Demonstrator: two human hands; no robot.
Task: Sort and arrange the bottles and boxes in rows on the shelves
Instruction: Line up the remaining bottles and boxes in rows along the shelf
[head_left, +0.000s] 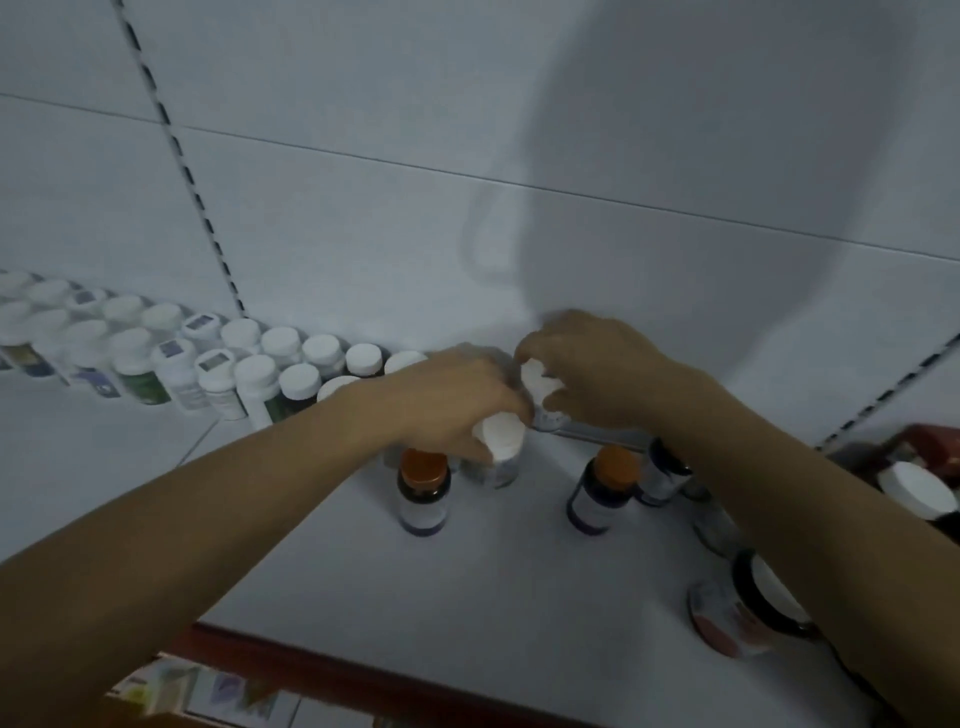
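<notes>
My left hand (457, 395) grips a white-capped bottle (500, 449) from above, near the middle of the white shelf (493, 582). Just to its right my right hand (592, 369) holds another white-capped bottle (540, 382) close to the back wall. Two rows of white-capped bottles (218, 358) run along the back from the far left up to my left hand. Two dark bottles with orange caps stand loose in front: one (423, 491) under my left hand, one (602, 488) under my right forearm.
More bottles stand at the right: a dark one (665, 475) beside my right forearm, a wide jar (737, 608) near the front, and a white lid (917, 491) at the right edge. The shelf's dark red front edge (322, 667) runs below. A slotted upright (176, 150) crosses the back wall.
</notes>
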